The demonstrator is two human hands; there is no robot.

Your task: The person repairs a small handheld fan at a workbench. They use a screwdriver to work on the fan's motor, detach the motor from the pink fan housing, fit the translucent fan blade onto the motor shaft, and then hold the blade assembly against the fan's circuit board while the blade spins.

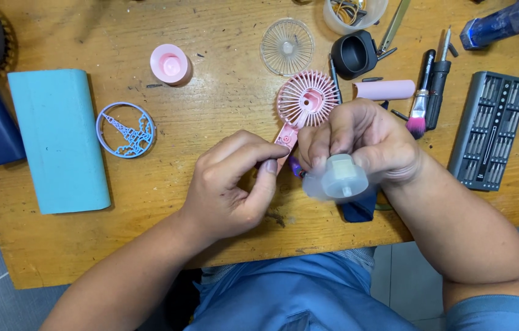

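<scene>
Wooden desk [222,79], tools along its back edge. Teal case [58,140] lies flat toward the left edge; grey bit set [489,130] near the right edge. Pink fan housing [304,103] lies mid-desk, just behind your hands. Your right hand [360,144] grips a white fan blade hub [340,178] above the front edge, fingers closed on it. Your left hand [232,187] is pinched, thumb to forefinger; anything held is too small to tell.

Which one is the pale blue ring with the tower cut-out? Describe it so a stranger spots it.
Start at the big teal case on the left of the wooden table. Right beside it lies the flat openwork ring. Unlike the pink cap above, it is pale blue with a lattice tower inside.
</scene>
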